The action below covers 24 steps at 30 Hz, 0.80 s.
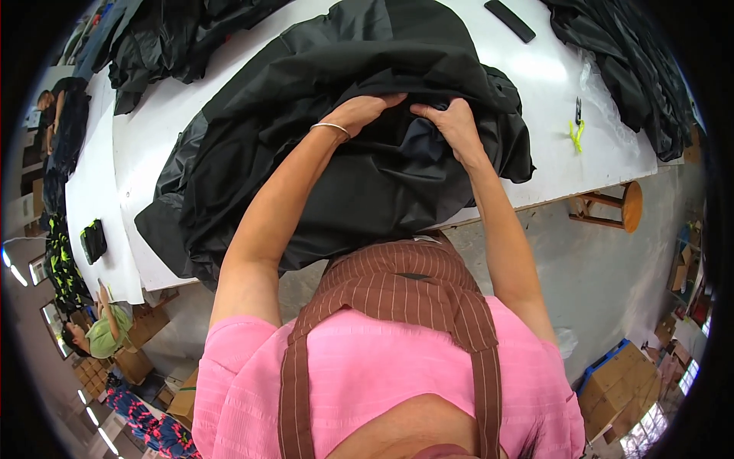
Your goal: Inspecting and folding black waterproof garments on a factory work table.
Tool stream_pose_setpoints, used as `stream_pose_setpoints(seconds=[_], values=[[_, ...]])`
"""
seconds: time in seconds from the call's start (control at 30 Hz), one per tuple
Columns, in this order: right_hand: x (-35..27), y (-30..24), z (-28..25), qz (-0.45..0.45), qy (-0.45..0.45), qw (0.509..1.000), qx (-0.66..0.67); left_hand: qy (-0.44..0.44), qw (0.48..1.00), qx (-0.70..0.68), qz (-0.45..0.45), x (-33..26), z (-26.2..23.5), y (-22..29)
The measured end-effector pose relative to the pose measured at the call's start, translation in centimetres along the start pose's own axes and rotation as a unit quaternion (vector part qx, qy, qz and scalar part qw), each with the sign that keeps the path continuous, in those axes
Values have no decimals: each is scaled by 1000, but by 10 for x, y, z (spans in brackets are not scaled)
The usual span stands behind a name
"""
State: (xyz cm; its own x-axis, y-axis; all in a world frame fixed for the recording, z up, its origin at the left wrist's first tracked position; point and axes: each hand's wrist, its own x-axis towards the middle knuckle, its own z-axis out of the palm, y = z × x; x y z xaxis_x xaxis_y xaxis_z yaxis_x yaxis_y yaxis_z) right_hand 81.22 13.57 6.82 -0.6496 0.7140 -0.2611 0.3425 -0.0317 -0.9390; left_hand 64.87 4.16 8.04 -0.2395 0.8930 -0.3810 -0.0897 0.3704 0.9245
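A large black garment (pixel 283 176) of smooth, slightly shiny fabric lies bunched across the white table (pixel 550 161) and hangs over its near edge against my apron. My left hand (pixel 368 112), with a bracelet at the wrist, pinches a fold near the garment's middle. Just to the right, my right hand (pixel 456 128) grips the same garment, thumb toward the left hand. Between and below the hands a dark navy patch of cloth (pixel 424 143) shows. Most of the fingertips are hidden in the folds.
Snips with a bright yellow cord (pixel 577 126) and a flat black bar (pixel 510 21) lie on the right. More dark garments are heaped at the far left (pixel 176 46) and right (pixel 627 69). A wooden stool (pixel 631 206) stands by the table edge. Two people work at left.
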Motion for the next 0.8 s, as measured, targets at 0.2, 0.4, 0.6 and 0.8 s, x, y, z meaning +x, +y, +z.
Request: stream_pose_setpoints(seconds=[0.2,0.4,0.6,0.8], values=[[5,25,13,-117,123,985,17,-10,1000,-25,17,-2,1,-10],[-7,11,9,-83,100,990,-56,22,998,-61,-5,-1,2,-13],[-10,-2,-44,-108,240,940,-218,-26,999,19,12,-2,-4,-13],[-28,3,-71,-5,133,903,-409,-22,980,188,58,12,-8,-4]])
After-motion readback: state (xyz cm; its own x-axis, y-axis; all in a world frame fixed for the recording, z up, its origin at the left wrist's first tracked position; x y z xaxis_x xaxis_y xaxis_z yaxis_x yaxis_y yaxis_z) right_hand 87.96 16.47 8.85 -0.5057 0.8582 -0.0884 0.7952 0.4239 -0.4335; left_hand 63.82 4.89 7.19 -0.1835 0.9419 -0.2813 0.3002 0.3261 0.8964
